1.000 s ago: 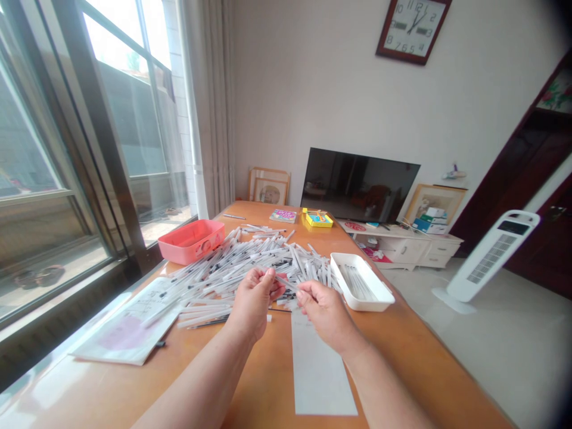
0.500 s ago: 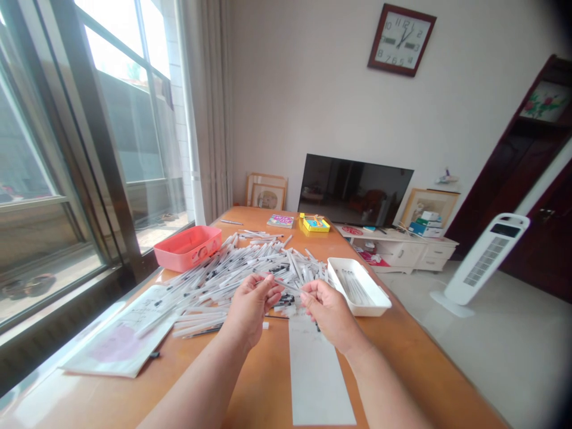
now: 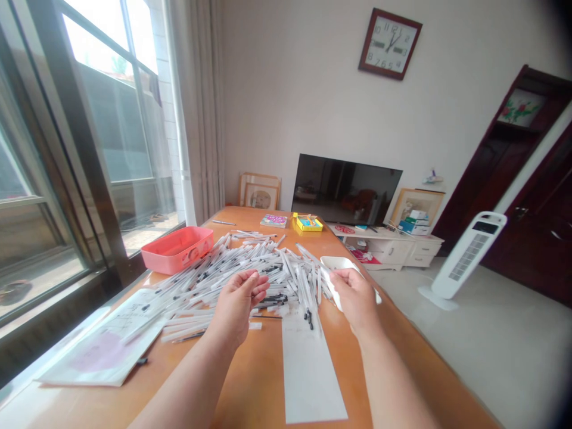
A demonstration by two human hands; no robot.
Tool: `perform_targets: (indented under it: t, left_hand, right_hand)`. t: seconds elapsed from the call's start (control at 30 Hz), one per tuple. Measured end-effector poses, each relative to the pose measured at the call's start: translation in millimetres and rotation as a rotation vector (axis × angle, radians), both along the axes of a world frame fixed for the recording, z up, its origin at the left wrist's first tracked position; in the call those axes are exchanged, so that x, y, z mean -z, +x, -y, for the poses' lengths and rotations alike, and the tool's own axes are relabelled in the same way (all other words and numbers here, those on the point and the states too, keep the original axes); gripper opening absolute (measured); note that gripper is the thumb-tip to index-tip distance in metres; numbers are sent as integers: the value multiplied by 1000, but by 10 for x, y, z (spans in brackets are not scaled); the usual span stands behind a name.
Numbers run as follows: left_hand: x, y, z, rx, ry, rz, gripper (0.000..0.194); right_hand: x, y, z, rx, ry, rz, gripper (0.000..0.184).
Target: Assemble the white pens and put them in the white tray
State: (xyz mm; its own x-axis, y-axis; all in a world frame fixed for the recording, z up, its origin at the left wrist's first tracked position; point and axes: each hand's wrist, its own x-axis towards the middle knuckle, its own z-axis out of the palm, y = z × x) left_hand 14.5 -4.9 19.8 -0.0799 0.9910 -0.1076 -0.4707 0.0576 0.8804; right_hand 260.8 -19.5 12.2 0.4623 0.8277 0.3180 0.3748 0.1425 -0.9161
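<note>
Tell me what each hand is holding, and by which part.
The left hand is open and shows nothing held. The right hand is pinched closed in front of the white tray; whether it holds anything cannot be told.

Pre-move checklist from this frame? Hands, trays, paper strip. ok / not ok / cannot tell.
Left hand empty, above the pen pile: ok.
Right hand holding something: cannot tell, its fingers block the view.
White plastic tray contents: cannot tell, right hand covers it.
Pink plastic tray upright beside the pile: ok.
White paper strip unobstructed: not ok, pens lie across its far end.
</note>
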Motion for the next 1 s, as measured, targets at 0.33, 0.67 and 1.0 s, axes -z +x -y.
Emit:
perform_targets:
  t: [0.33,0.67,1.0]
  left_hand:
    - [24,-69,-61,-43,-4,-8,22]
    - [26,-78,-73,-62,8,-23,17]
    - [42,-112,-83,-70,14,-26,17]
  right_hand:
    - [138,477,-110,557,-391,549,26]
    - [231,469,-171,488,-503,579,24]
    - [213,476,-173,458,-592,603,26]
